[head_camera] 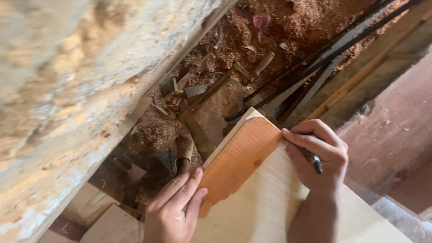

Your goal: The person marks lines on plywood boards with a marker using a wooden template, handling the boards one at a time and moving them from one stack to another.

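A thin orange-brown wooden piece [238, 159] lies on top of a pale wooden board [270, 207], near the board's far corner. My left hand [173, 207] presses its fingers on the near left edge of the orange piece. My right hand [319, 155] grips a dark pen [315, 161], its fingertips at the orange piece's right edge. The pen's tip is hidden under my fingers.
A large rough wooden beam [76, 90] fills the left side. Sawdust [270, 31] covers the ground beyond, with wood scraps, a wooden handle [263, 63] and dark metal bars [333, 49]. A reddish surface [396, 130] lies at right. Wood offcuts [112, 222] sit at lower left.
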